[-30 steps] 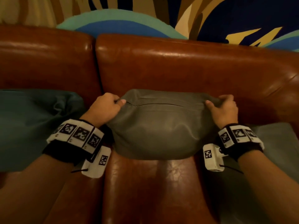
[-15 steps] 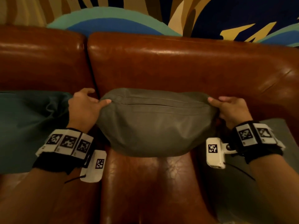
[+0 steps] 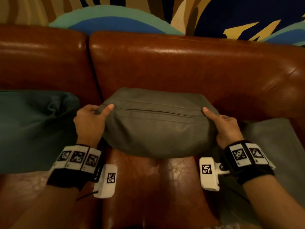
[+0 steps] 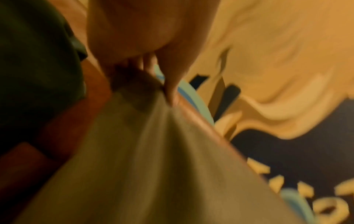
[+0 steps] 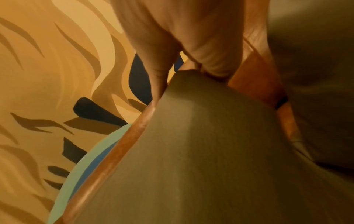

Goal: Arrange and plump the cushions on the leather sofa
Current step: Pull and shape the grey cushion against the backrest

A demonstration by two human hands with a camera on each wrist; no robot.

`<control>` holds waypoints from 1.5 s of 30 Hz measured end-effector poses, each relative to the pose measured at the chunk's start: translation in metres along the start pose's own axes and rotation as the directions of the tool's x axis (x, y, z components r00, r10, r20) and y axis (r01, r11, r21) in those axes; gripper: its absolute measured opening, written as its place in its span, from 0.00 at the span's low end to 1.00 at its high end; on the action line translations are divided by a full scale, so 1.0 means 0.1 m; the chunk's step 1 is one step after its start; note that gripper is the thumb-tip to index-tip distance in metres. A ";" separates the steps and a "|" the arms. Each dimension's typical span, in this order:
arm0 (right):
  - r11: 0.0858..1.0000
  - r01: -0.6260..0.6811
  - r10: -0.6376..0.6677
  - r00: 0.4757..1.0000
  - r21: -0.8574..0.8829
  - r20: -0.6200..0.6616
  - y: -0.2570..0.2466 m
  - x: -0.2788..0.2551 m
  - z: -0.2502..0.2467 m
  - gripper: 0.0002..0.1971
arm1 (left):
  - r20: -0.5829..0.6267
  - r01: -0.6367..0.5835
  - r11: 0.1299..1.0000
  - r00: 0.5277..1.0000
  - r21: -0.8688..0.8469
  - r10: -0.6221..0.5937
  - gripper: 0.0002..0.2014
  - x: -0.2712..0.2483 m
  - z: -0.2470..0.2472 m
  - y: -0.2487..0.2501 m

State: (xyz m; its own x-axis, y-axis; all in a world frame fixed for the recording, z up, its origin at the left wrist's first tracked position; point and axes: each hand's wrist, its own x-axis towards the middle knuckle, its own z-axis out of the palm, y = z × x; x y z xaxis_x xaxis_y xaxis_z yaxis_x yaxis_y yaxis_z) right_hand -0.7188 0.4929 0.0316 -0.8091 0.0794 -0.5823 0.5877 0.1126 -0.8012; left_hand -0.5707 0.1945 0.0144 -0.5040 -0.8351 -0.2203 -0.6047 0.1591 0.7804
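On the middle seat of the leather sofa (image 3: 165,187), I see the grey-green cushion (image 3: 156,129) standing on its lower edge and leaning back against the backrest, with its seam line running across the top face.

1. Left hand (image 3: 90,123): I have it gripping the cushion's left upper corner. The thumb lies on top along the seam; the fingers are curled behind the corner. The left wrist view is blurred but shows the fabric bunched at the fingertips (image 4: 170,97).
2. Right hand (image 3: 226,126): I have it gripping the right upper corner in the same manner, thumb on top and pointing inward. The right wrist view shows the corner pinched between thumb and fingers.
3. Both hands are closed round the fabric; neither holds anything else.

Adjacent items:
- A dark teal cushion (image 3: 33,126) lies on the left seat, just beside my left hand.
- A pale grey cushion (image 3: 272,146) lies on the right seat, beside my right wrist.
- A painted wall (image 3: 231,14) with blue, teal and tan shapes rises behind the backrest.
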 end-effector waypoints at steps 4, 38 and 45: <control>0.986 0.167 -0.167 0.986 0.016 0.014 -0.18 -0.12 -0.10 0.09 | 0.171 -0.082 0.986 0.980 -0.143 0.106 0.08 0.11 -0.18 0.12; 0.984 0.148 -0.149 0.989 -0.099 -0.002 0.11 0.31 0.08 0.16 | 0.222 0.033 0.966 0.975 -0.255 0.025 0.18 0.22 0.40 -0.01; 0.958 0.287 -0.287 0.958 -0.020 -0.015 -0.06 0.23 0.13 0.12 | 0.371 0.196 0.820 0.928 -0.538 0.021 0.06 0.19 0.42 0.00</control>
State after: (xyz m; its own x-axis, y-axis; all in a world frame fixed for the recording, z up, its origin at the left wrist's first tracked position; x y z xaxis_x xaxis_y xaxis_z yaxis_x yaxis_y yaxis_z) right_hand -0.7412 0.4815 0.0209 -0.9436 0.0589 -0.3259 0.3311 0.1502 -0.9316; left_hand -0.6064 0.2002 -0.0143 -0.7094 -0.5768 -0.4051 -0.2632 -0.3165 0.9114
